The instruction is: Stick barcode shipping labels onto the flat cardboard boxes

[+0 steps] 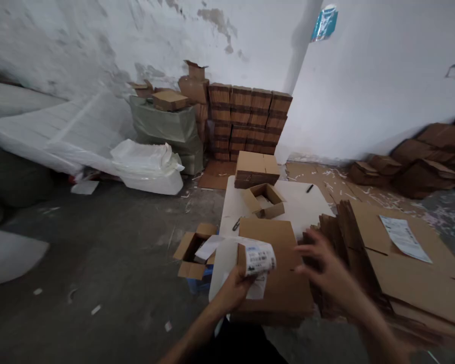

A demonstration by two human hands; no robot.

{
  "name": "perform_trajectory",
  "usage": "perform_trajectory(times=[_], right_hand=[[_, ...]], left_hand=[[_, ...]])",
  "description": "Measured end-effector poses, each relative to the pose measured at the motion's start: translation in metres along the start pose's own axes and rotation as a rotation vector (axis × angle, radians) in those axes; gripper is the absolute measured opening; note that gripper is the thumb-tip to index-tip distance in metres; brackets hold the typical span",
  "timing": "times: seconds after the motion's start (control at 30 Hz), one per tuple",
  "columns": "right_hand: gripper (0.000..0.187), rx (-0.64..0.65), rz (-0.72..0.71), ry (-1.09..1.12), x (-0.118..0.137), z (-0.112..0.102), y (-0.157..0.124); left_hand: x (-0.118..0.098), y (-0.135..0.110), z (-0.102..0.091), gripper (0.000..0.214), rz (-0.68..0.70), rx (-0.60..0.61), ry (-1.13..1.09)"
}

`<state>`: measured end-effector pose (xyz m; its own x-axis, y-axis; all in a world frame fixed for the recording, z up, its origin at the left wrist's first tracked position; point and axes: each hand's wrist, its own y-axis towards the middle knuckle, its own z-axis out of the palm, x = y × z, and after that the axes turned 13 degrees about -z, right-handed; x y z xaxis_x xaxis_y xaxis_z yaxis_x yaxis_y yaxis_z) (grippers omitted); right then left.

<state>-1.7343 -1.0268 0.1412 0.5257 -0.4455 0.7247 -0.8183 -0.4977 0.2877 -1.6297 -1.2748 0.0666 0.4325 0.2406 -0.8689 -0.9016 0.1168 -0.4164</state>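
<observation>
My left hand (233,289) is closed on a roll of white printed labels (258,258), with a loose strip of backing paper (212,244) trailing off to the left. It hovers over the near edge of a flat cardboard sheet (276,275) lying on a white table (299,202). My right hand (322,263) is blurred by motion, fingers spread, just right of the labels above the same cardboard, holding nothing that I can see.
A small open box (264,200), a stack of flat cartons (257,169) and a black pen (310,188) lie on the table. Flattened cartons (402,263) with a printed sheet (404,237) pile at the right. An open box (192,250) sits on the floor left. Bundled cartons (248,119) line the wall.
</observation>
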Motion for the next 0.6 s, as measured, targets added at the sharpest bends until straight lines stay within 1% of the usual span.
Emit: perform_trajectory(times=[0.03,0.07,0.1,0.13,0.17,0.23,0.3,0.37,0.43,0.5,0.53,0.57,0.6], right_hand=[[0.039,0.150,0.005,0.135,0.010,0.035,0.001],[0.034,0.205,0.005,0.190,0.018,0.062,0.002],[0.028,0.219,0.008,0.203,0.024,0.083,0.002],[0.021,0.187,0.004,0.174,0.028,0.097,0.001],[0.017,0.148,-0.018,0.126,0.030,0.105,0.000],[0.019,0.146,-0.119,0.070,0.029,0.112,-0.005],[0.020,0.199,-0.260,0.058,0.028,0.110,-0.008],[0.014,0.200,-0.340,0.092,0.029,0.101,-0.003],[0.012,0.107,-0.310,0.177,0.031,0.086,0.009],[0.002,0.005,-0.249,0.239,0.031,0.077,0.025],[0.013,-0.001,-0.227,0.242,0.030,0.078,0.031],[0.028,0.039,-0.218,0.231,0.029,0.084,0.036],[0.042,0.116,-0.220,0.219,0.027,0.095,0.038]], left_hand=[[0.000,-0.001,0.000,0.019,-0.003,0.019,0.055],[0.001,-0.003,0.000,0.018,-0.013,0.016,0.068],[0.001,-0.004,-0.001,0.019,-0.035,0.000,0.030],[0.001,-0.005,-0.002,0.020,-0.070,-0.016,-0.058],[0.002,-0.005,-0.003,0.023,-0.115,-0.026,-0.188],[0.003,-0.002,-0.005,0.032,-0.239,-0.026,-0.515],[0.006,0.005,-0.011,0.035,-0.319,-0.079,-0.777],[0.010,0.013,-0.024,0.034,-0.318,-0.196,-0.890],[0.014,0.016,-0.045,0.036,-0.279,-0.308,-0.925],[0.016,0.015,-0.063,0.038,-0.271,-0.369,-0.947],[0.016,0.013,-0.069,0.038,-0.271,-0.367,-0.950],[0.015,0.011,-0.071,0.037,-0.272,-0.340,-0.950],[0.014,0.010,-0.069,0.037,-0.270,-0.288,-0.948]])
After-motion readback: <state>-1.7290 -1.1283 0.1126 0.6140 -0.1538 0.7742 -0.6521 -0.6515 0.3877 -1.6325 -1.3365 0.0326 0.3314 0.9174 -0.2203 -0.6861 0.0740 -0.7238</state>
